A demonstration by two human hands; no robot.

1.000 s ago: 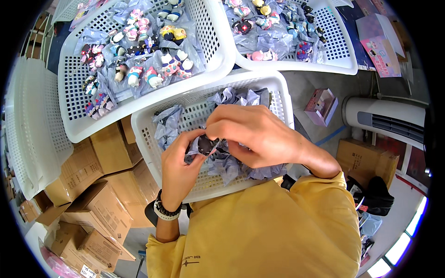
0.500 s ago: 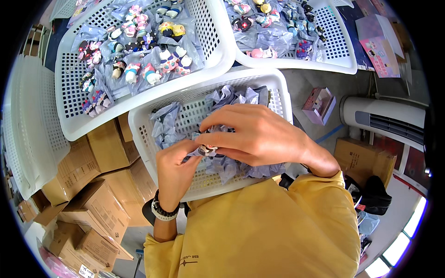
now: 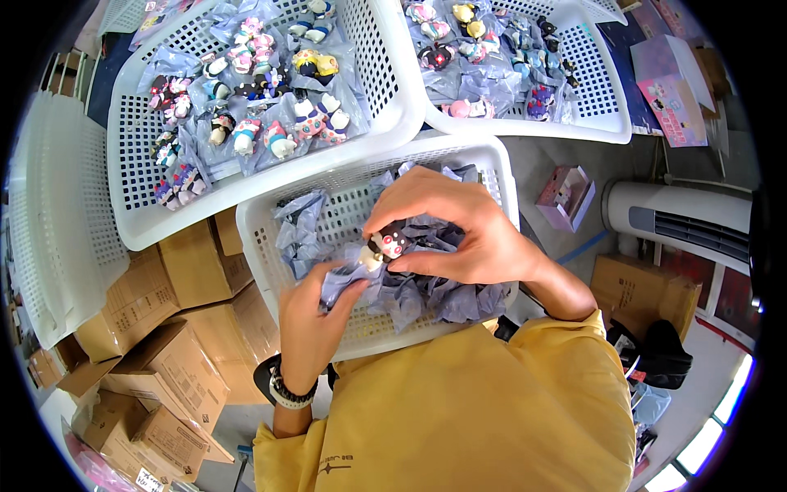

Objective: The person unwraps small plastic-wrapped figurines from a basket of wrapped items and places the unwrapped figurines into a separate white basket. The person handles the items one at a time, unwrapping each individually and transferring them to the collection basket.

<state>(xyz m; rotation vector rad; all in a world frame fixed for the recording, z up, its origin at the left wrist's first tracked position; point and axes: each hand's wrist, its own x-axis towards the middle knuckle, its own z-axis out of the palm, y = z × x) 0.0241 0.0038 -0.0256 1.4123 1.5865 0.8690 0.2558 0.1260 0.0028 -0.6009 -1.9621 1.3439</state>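
Between my two hands is a small toy figurine (image 3: 391, 243) with a dark head, a pale face with pink-red eyes and a cream body. The thumb and fingers of my right hand (image 3: 467, 234) pinch its head. My left hand (image 3: 316, 307) grips a grey plastic bag (image 3: 338, 283) gathered about the figurine's lower end. Both hands are over a white perforated basket (image 3: 258, 238). Inside that basket lie several grey plastic bags (image 3: 301, 225), their contents mostly hidden.
Beyond it, a larger white basket (image 3: 246, 182) at left and another white basket (image 3: 525, 129) at right hold unwrapped figurines on grey bags. Cardboard boxes (image 3: 176, 361) pile up at left, beside stacked white baskets (image 3: 57, 221). At right are a small pink box (image 3: 566, 197) and a grey appliance (image 3: 680, 209).
The figurine, mostly covered by my fingers before, now shows its head and body above the bag. My right hand has opened wider around it and shifted slightly; the left stays on the bag.
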